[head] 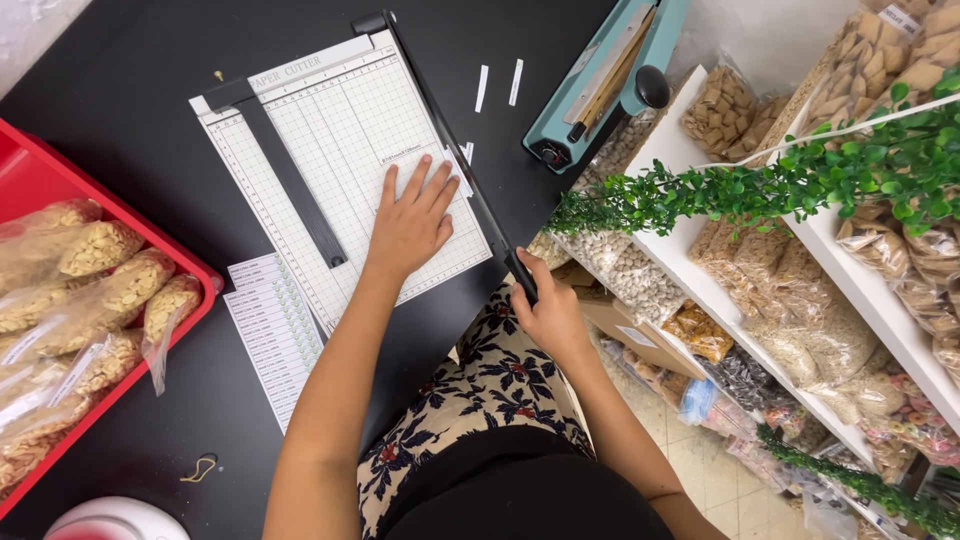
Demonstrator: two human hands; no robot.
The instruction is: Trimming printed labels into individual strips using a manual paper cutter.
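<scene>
A white gridded paper cutter lies on the black table. My left hand presses flat on its board, fingers spread over a small paper label near the blade edge. My right hand grips the black handle of the cutter's blade arm, which lies down along the board's right edge. Two narrow cut white strips lie beyond the blade arm on the table.
A sheet of printed labels lies left of my forearm. A red bin of bagged snacks sits at the left. A teal heat sealer stands at the back. White shelves of bagged food with green vine trim fill the right.
</scene>
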